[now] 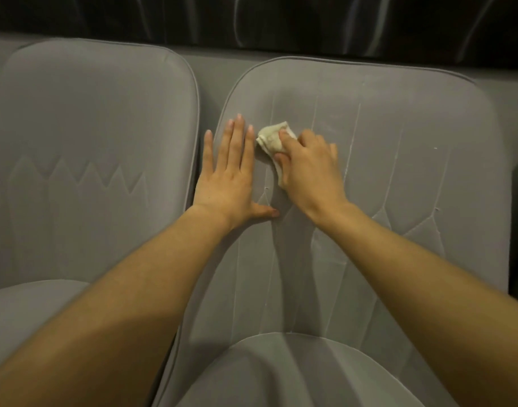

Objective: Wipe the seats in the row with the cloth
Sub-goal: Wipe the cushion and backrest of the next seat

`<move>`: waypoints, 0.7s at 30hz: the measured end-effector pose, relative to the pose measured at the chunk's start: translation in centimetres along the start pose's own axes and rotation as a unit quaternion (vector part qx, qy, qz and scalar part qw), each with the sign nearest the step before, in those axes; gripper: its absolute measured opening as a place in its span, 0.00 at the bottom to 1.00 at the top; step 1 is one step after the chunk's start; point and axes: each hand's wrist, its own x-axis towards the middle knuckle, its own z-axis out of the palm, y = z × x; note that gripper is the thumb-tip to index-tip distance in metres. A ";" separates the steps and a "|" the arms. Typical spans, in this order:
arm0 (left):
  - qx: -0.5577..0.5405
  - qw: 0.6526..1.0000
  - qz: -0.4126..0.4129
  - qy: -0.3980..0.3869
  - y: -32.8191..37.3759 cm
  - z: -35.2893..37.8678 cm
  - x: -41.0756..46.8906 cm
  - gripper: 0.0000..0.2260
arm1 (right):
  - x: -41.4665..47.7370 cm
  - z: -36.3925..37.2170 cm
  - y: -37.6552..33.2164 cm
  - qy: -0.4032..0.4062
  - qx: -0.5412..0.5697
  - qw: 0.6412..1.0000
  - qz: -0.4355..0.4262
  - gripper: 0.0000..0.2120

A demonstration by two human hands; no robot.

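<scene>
Right hand [307, 168] clamps bunched cloth [271, 139] on right seat [398, 142] backrest; left hand [229, 174] flat, fingers apart, bracing beside it. Likely mid-task: left seat [90, 127] condition unclear.

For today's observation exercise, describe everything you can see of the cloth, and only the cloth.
The cloth is small, off-white to beige, soft-looking and bunched into a crumpled wad. It lies against the upper left area of the right-hand grey seat back. The right hand presses it there, fingers on top, covering its lower right part. The flat left hand sits just beside it; whether they touch is unclear.
</scene>
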 end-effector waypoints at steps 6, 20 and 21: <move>-0.019 1.000 0.007 -0.009 0.9 -0.8 1.8 0.62 | 6.7 -3.0 2.4 0.021 -0.025 0.996 0.086 0.19; -0.006 1.000 0.000 0.006 1.3 -0.1 2.1 0.61 | 0.6 -0.7 0.7 0.046 0.038 0.998 0.030 0.19; -0.002 1.000 0.000 0.008 1.3 0.0 2.1 0.61 | 2.1 -1.5 1.2 0.082 0.030 0.995 0.040 0.20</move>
